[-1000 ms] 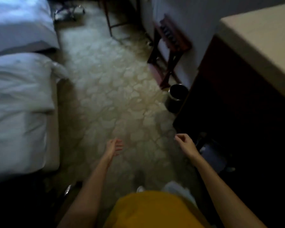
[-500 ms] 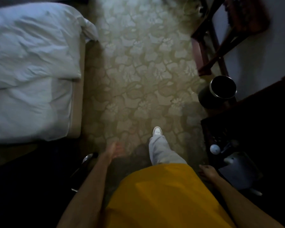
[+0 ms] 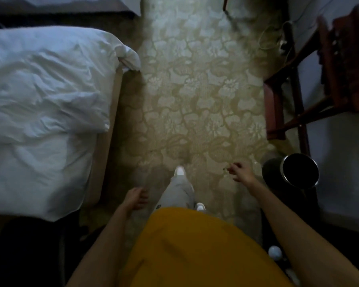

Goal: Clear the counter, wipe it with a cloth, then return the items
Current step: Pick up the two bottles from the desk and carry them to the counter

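- A second before, the pale tabletop had stood at the right edge of the view; by this moment it had dropped out of sight, and the person was walking up the patterned carpet (image 3: 195, 96) between the bed (image 3: 42, 104) on the left and the rack (image 3: 340, 75) on the far right.
- The right hand (image 3: 239, 171), low by the hip half a second earlier, had swung forward near the bin (image 3: 299, 170).
- Both hands carried nothing: the left hand (image 3: 136, 197) hung loosely curled, the right half open.
- I judged this a walk away from the tabletop, perhaps to fetch a cloth; no cloth showed anywhere.
- The tabletop's state could not be told, being out of view behind the person.
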{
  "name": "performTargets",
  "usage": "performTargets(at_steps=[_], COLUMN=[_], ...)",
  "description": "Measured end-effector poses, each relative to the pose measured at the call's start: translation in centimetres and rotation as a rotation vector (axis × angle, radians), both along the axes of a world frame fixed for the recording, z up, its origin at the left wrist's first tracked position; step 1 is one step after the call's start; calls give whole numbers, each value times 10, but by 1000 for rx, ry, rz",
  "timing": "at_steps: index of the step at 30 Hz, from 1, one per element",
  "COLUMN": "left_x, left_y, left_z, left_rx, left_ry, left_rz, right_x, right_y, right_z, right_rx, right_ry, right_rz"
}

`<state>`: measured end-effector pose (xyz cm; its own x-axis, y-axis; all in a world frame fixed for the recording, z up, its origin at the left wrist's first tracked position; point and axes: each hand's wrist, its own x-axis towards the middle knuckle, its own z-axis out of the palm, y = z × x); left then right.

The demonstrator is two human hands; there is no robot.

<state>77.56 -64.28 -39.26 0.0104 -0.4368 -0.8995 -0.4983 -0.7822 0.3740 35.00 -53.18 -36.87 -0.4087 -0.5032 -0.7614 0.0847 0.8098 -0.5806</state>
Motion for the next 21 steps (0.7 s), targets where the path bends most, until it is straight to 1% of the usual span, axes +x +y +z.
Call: performTargets(at_steps=[2, 4, 8, 12, 15, 18, 20, 21], left_x=[-2, -19, -81, -175, -255, -320, -349, -360], left_y=[-21, -58, -181, -353, -469, -565, -617, -641], left_z=[-22, -39, -44, -27, 13, 39, 42, 39], left_rx=[64, 93, 113, 3, -149, -253, -258, -256], left_ry=[-68, -85, -91, 0, 44, 113, 131, 133], left_rz=[52, 74, -45, -201, -319, -391, -407, -402], right_x=[-21, -40, -77, -117, -142, -176, -201, -214], right_y=[-41, -74, -118, -165, -212, -273, -325, -355], right_z=[-4, -12, -26, -19, -3, -9, -15, -20], right_rx=[4, 40, 238, 300, 316, 320, 329, 324], right_ry=[9, 16, 41, 45, -3, -36, -48, -44], right_rz=[-4, 0, -56, -120, -177, -227, -255, -234])
